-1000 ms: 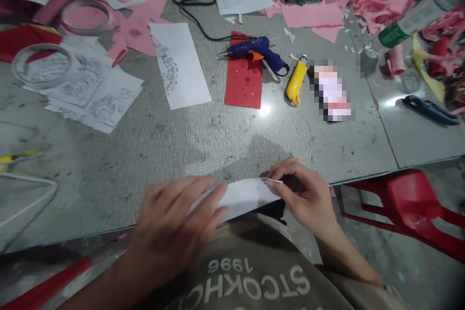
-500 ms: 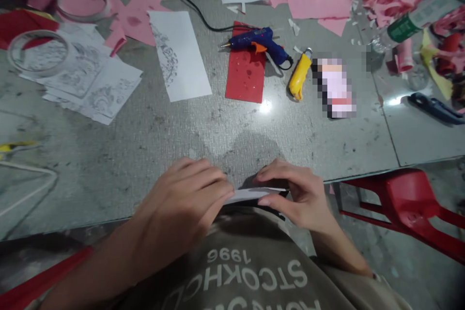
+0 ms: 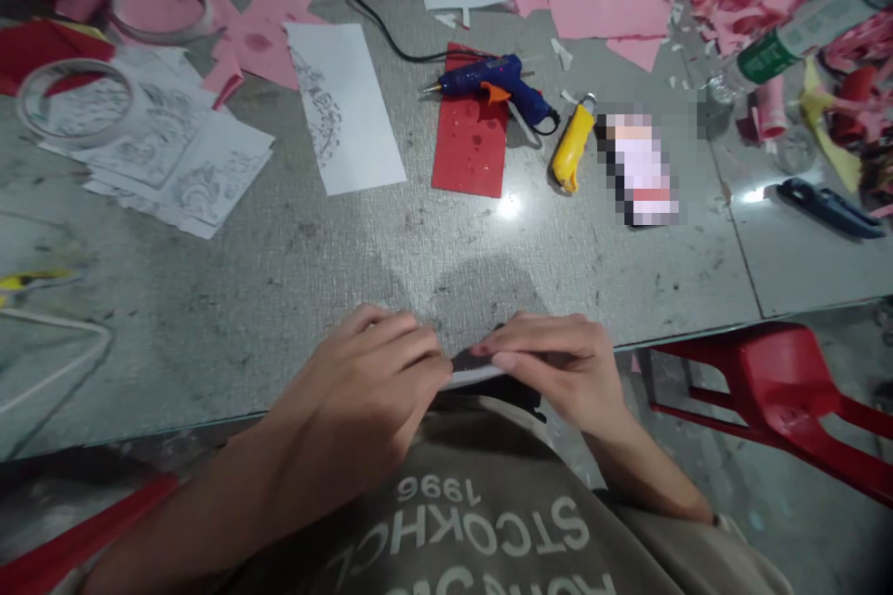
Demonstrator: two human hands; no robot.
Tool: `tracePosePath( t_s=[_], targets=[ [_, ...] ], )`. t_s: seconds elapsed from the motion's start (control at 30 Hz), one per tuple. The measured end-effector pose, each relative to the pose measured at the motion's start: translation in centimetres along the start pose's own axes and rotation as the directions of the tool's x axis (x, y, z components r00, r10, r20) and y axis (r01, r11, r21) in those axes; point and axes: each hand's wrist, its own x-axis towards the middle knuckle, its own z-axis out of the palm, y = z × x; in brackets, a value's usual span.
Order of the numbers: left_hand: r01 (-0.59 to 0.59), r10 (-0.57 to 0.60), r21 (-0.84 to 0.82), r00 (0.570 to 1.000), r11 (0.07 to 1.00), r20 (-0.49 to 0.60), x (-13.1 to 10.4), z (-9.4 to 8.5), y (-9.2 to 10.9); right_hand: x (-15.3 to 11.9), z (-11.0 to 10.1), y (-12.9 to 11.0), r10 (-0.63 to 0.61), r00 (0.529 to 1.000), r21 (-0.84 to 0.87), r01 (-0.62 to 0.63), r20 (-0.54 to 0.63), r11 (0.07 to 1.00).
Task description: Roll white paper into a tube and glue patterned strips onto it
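Observation:
A narrow white strip of paper [image 3: 474, 377] stretches between my two hands at the table's near edge, close to the shirt. My left hand [image 3: 369, 381] is closed over the strip's left end, its fingers bent together and hiding that part. With thumb and fingers pinched, my right hand [image 3: 558, 367] grips the other end. Farther up the table, a blue glue gun [image 3: 488, 79] lies across a red card [image 3: 469, 153]. Beside it are a yellow cutter knife [image 3: 573, 147] and a blurred-out phone [image 3: 642, 167].
A printed white sheet [image 3: 349, 112] lies left of the red card. Tape rolls [image 3: 76, 102] rest on stacked drawings [image 3: 209, 177]. Pink paper scraps [image 3: 606, 14], a plastic bottle [image 3: 788, 46] and a dark-blue tool [image 3: 830, 207] occupy the far and right sides. A red stool [image 3: 781, 381] stands at right.
My right hand's thumb and fingers have come together on the paper, and the hand sits slightly farther left. Less of the paper shows between the hands. My left hand has barely moved.

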Motion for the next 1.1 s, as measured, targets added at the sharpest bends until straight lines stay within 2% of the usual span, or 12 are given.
tracePosePath(
  t_s=[0.1, 0.2, 0.3, 0.5, 0.67, 0.9, 1.0, 1.1],
  targets=[
    [0.020, -0.020, -0.012, 1.000, 1.000, 0.008, -0.3, -0.1, 0.0, -0.2, -0.6, 0.7, 0.094, 0.979, 0.149, -0.067, -0.183, 0.987],
    [0.043, -0.044, -0.013, 0.999, 0.999, -0.033, -0.7, -0.7, -0.2, -0.4, -0.8, 1.4, 0.110, 0.957, 0.189, -0.060, -0.267, 0.980],
    [0.046, -0.046, 0.011, 0.999, 0.999, -0.020, -0.9, -1.3, -0.7, -0.3, -0.5, 1.5, 0.074, 0.961, 0.136, -0.039, -0.265, 0.990],
    [0.078, -0.078, 0.070, 0.997, 0.995, 0.003, -1.1, -1.6, -2.2, 0.5, -0.4, 0.9, -0.089, 0.970, 0.017, 0.095, -0.224, 0.995],
    [0.070, -0.072, 0.111, 0.997, 0.991, 0.014, -0.9, -1.9, -2.7, 0.6, -0.6, 1.1, -0.062, 0.987, 0.023, 0.066, -0.150, 0.998],
    [0.094, -0.100, 0.168, 0.995, 0.981, 0.028, -0.3, -1.8, -2.7, 0.6, -0.6, 1.1, -0.040, 0.971, 0.036, 0.050, -0.237, 0.998],
    [0.124, -0.118, 0.257, 0.992, 0.959, -0.038, 0.6, -1.4, -2.6, 0.7, -0.6, 1.1, -0.015, 0.980, 0.092, 0.034, -0.197, 0.995],
    [0.155, -0.102, 0.379, 0.982, 0.912, -0.156, 1.0, -1.1, -2.6, 0.6, -0.7, 1.2, -0.033, 0.978, 0.052, 0.045, -0.208, 0.998]
  ],
)
